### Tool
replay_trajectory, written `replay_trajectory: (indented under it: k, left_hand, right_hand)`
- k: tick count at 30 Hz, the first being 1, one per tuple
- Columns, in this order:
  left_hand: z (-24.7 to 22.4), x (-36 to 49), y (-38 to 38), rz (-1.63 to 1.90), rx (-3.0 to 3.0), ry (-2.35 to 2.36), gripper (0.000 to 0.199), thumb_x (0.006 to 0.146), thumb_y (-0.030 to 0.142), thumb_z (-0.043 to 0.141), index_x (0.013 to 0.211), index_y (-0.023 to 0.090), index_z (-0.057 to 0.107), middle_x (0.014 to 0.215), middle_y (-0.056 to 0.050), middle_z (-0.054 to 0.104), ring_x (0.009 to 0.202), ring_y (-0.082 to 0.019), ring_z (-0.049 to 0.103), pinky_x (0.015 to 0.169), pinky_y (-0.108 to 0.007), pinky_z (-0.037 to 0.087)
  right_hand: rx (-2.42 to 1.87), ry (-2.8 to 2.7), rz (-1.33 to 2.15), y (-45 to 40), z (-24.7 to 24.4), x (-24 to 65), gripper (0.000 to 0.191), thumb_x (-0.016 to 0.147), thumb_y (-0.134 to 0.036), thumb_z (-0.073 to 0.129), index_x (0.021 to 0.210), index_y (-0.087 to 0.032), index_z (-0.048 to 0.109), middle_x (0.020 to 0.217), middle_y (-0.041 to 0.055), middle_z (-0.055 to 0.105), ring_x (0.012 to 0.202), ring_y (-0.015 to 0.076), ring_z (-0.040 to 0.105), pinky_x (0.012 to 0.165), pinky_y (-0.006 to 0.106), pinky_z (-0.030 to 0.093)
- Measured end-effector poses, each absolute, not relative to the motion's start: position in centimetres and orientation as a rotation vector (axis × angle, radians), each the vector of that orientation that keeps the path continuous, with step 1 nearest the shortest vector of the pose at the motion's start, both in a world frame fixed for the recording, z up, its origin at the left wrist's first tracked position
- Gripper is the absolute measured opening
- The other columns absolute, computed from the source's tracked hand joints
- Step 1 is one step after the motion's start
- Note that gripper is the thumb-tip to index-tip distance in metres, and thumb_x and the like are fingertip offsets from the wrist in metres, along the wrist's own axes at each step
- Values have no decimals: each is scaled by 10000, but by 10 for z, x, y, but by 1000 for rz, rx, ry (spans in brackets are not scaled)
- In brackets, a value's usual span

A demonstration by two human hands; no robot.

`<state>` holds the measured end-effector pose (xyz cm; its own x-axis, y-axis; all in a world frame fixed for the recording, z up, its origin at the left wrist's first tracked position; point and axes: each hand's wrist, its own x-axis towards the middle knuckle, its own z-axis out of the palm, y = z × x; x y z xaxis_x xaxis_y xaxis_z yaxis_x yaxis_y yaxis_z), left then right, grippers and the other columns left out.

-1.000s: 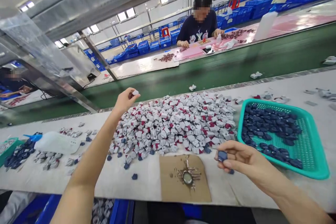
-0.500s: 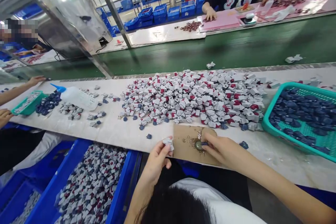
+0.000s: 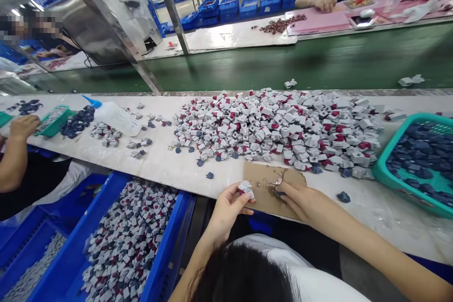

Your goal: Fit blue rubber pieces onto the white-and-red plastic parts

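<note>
Between the thumb and fingers of my left hand is a small white-and-red plastic part, held up at the left edge of a piece of cardboard. My right hand is closed on a small dark blue piece, mostly covered by the fingers, low over the cardboard. Shiny wet glue-like smears lie on the cardboard by those fingertips. Beyond both hands spreads a large pile of white-and-red parts. A loose dark blue piece lies right of my right hand.
A green basket of dark blue pieces stands at right. On the left are a white squeeze bottle and a blue bin full of parts below table level. A co-worker's hand is at far left. A green belt runs behind.
The view has shifted slightly. My left hand has turned the part so its red side shows. The round end of the piece in my right hand is now less visible.
</note>
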<state>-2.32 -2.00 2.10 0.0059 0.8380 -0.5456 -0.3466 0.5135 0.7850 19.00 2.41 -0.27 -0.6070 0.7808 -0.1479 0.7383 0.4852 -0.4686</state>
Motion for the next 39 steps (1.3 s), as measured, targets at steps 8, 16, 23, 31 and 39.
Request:
replay_trajectory:
  k: [8, 16, 23, 31, 39]
  left_hand:
    - [22, -8, -21, 1009, 497, 1150, 457, 578, 315, 811, 972, 142, 656, 845, -47, 679, 788, -145, 629, 550, -178, 516]
    - [27, -1, -21, 1061, 495, 1065, 374, 576, 258, 817, 892, 148, 649, 804, -17, 672, 716, -115, 614, 548, -181, 527]
    - [26, -2, -22, 1086, 515, 1013, 334, 580, 236, 814, 855, 157, 641, 753, 10, 655, 668, -91, 595, 571, -188, 527]
    - [28, -4, -26, 1073, 839, 1121, 294, 617, 242, 786, 866, 157, 654, 805, -34, 710, 768, -147, 658, 691, -233, 522]
    - [32, -4, -28, 1033, 1002, 1199, 248, 672, 286, 739, 863, 167, 634, 831, -53, 701, 790, -182, 665, 732, -284, 520]
  right_hand:
    - [-1276, -1846, 1455, 24, 34, 189, 334, 863, -488, 506, 976, -175, 544, 796, 51, 626, 605, 134, 579, 506, 230, 460]
    - [-1197, -1729, 1445, 8, 58, 171, 266, 857, -432, 545, 934, -178, 572, 585, -21, 511, 460, 86, 465, 403, 187, 380]
    - [-1156, -1775, 1374, 5, 55, 166, 206, 894, -373, 506, 972, -189, 555, 716, 8, 608, 509, 86, 534, 445, 176, 429]
    - [-1154, -2243, 1124, 7, 70, 173, 192, 925, -286, 408, 818, -189, 536, 718, 18, 614, 582, 120, 551, 514, 218, 399]
    - [-1035, -2209, 1423, 22, 62, 177, 225, 901, -359, 440, 795, -190, 543, 666, 16, 579, 574, 122, 507, 517, 220, 383]
